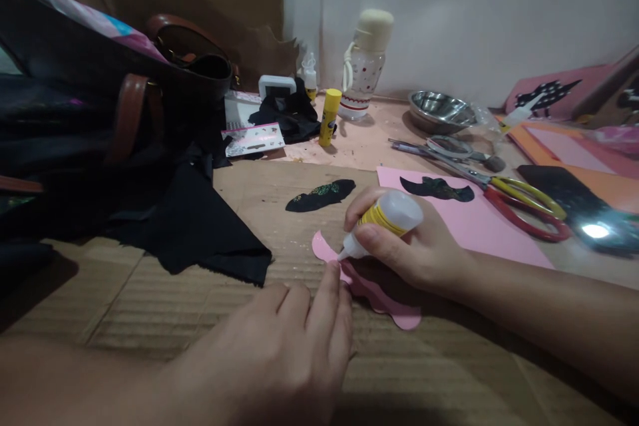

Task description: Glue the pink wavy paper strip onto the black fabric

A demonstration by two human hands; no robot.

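Observation:
My right hand [399, 239] is closed around a glue bottle [394, 212] with a yellow label, tilted so its nozzle points down and left. The nozzle tip meets a pink paper cutout [382, 303] with wavy edges, lying on the cardboard [164, 306]. With fingers stretched out flat, my left hand [299, 339] presses the cutout near the nozzle. Just beyond, a black fabric cutout [322, 195] with shiny specks lies on the cardboard. Another black cutout [439, 188] rests on a pink paper sheet [484, 226] behind my right hand.
Scissors [524, 206] with red and yellow handles lie at right, beside a dark phone [579, 206]. Black fabric [200, 226] and a dark bag [74, 100] occupy the left. Behind stand a glue stick [329, 118], a bottle [367, 66] and a metal bowl [442, 112].

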